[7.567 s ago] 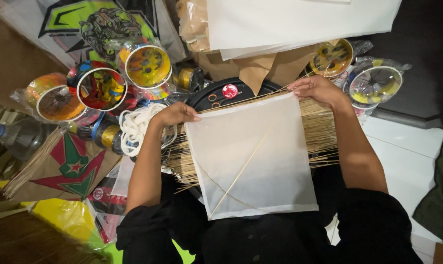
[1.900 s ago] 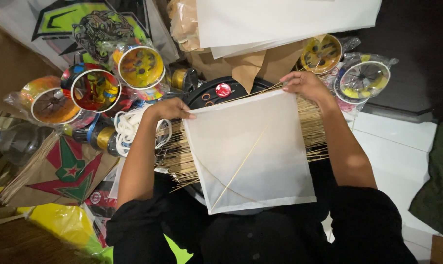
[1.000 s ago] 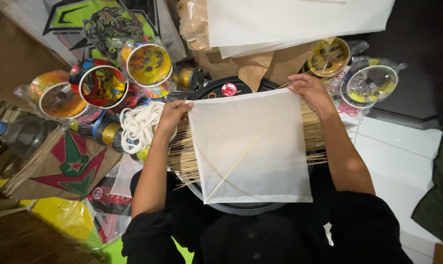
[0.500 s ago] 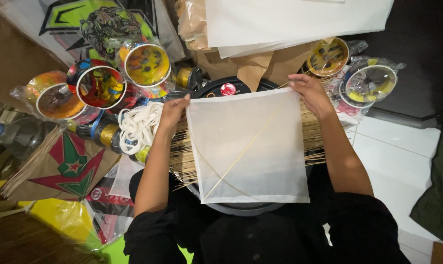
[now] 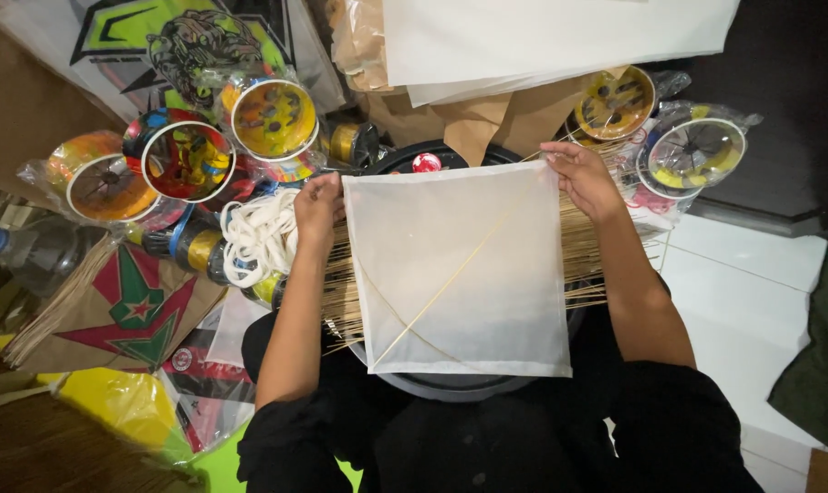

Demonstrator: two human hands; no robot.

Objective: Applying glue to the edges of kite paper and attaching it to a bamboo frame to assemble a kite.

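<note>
Biggest thing in the middle: a square white paper kite (image 5: 460, 274), lying flat over a round black tray (image 5: 450, 388) on the person's lap, w/ a thin bamboo spine running diagonal and a bowed cross-stick under the paper. It sits flat like that prob. so the paper stays taut against the frame. Above it, a stack of plain white paper sheets (image 5: 560, 41) and some brown paper (image 5: 487, 114), within easy reach. Left side: finished printed kites, one red-and-green w/ a star (image 5: 136, 306), another green-and-black one (image 5: 172, 41) further up.

Under the white kite, a bundle of thin bamboo sticks (image 5: 583, 246) pokes out both sides, spare frame stock by the look of it. Round string reels (image 5: 272, 119) in bright colours cluster upper left; two more in plastic wrap (image 5: 697, 155) upper right. A coil of white cord (image 5: 259, 237) lies just beside the left forearm.

Hands are well apart: left hand (image 5: 318, 205) pinches the kite's top-left corner, right hand (image 5: 583, 178) grips the top-right corner, fingers closed on the paper edge, apparently keeping that top edge stretched straight. A small red cap (image 5: 426, 162) shows just above the kite's top edge.
</note>
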